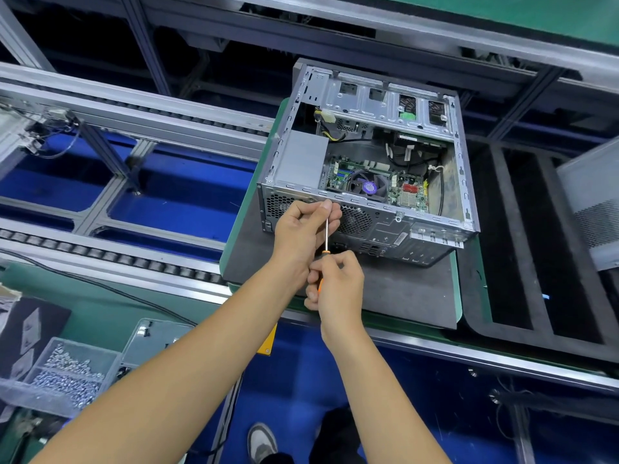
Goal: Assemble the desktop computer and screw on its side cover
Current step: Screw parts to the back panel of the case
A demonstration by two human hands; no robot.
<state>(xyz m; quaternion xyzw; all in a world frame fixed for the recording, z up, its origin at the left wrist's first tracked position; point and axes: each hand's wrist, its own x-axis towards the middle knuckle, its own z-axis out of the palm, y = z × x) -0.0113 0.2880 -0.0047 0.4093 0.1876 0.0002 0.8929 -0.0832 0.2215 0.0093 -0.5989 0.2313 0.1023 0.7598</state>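
Head view: right hand (pixel 338 283) grips the screwdriver (pixel 325 242), left hand (pixel 301 229) pinches its tip at the open computer case (pixel 368 162) centre-far, where a tilt could drop the screw

Open computer case (pixel 368 169) on dark mat (pixel 402 289), beyond both hands. Right hand (pixel 338 283) grips orange-handled screwdriver (pixel 325 242); left hand (pixel 301 229) pinches its shaft tip against the case's rear edge. Screw tray (pixel 67 373) lies left of the left forearm.
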